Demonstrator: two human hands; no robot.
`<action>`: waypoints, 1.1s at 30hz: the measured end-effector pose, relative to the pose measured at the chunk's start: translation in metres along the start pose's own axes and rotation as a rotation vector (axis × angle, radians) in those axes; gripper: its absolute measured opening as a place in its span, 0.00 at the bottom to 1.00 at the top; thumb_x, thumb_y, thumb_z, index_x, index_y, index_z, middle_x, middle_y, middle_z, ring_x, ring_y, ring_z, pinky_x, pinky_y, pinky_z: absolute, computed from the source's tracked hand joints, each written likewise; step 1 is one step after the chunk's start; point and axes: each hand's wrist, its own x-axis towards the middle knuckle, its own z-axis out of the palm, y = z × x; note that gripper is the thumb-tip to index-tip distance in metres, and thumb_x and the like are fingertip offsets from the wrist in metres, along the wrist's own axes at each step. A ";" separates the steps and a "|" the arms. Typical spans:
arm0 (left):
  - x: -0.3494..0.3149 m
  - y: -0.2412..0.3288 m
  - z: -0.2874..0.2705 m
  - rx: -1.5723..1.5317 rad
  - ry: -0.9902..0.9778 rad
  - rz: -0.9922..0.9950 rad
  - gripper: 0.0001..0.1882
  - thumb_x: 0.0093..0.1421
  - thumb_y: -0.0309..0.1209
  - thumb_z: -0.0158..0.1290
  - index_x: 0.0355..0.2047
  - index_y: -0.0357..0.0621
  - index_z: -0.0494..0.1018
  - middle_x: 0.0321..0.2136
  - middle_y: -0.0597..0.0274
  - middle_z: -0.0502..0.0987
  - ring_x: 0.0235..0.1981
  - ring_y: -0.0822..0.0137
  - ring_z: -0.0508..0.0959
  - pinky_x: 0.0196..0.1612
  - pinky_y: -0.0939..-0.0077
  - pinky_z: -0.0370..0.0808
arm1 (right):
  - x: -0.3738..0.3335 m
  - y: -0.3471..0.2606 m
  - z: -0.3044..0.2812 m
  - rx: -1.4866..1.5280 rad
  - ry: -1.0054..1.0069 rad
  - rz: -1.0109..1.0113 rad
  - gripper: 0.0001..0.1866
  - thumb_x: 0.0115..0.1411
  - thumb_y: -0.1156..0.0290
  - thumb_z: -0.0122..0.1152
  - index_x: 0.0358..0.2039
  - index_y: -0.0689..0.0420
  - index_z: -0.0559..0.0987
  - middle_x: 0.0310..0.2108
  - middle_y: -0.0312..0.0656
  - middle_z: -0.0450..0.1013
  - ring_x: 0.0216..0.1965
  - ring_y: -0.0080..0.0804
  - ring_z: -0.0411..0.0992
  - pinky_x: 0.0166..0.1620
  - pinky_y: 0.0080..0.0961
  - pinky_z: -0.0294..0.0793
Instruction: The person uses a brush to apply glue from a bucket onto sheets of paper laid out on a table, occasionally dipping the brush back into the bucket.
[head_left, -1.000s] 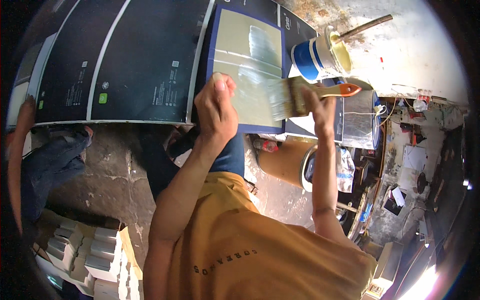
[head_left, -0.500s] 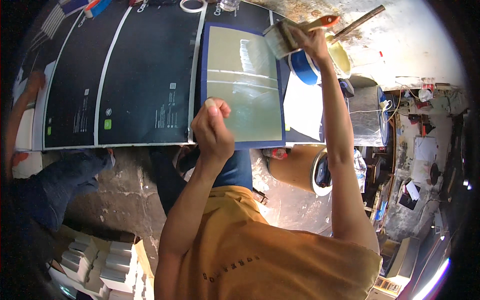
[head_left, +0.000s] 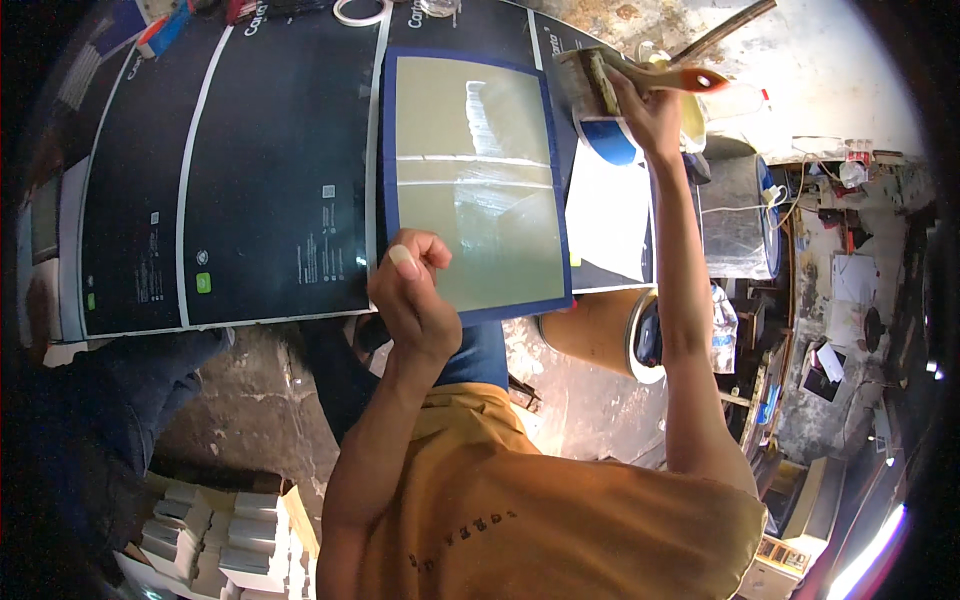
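My right hand (head_left: 652, 112) grips a wide paintbrush (head_left: 655, 78) by its wooden handle, whose end is orange-red. The bristles (head_left: 583, 82) point left, above the table at the panel's upper right edge. Below them is a blue and white tub (head_left: 608, 142), partly hidden by the brush and my hand. A cover panel (head_left: 430, 110) with a dark blue border and grey-beige face lies in front of me. Wet, shiny streaks and two pale lines cross its face. Near its lower left corner hovers my left hand (head_left: 415, 295), fingers curled, nothing visible in it.
Large black printed sheets (head_left: 270, 150) cover the table to the left. A tape roll (head_left: 362, 10) lies at the far edge. White paper (head_left: 607, 215) sits right of the panel, with a stick (head_left: 725, 30) and yellowish container (head_left: 692, 125) beyond. A brown drum (head_left: 590, 335) stands below the table edge.
The brush has turned: its handle now points right and its bristles have moved right, off the panel's corner. My left hand stays curled near the panel. Another person's hand at far left is gone from view.
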 end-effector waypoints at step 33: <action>-0.003 -0.005 0.006 -0.041 0.021 0.023 0.35 0.72 0.53 0.24 0.23 0.39 0.67 0.20 0.65 0.67 0.19 0.74 0.61 0.23 0.78 0.57 | 0.138 -0.119 0.101 -0.069 -0.473 -0.502 0.11 0.53 0.67 0.66 0.35 0.58 0.83 0.25 0.45 0.78 0.24 0.34 0.73 0.29 0.31 0.71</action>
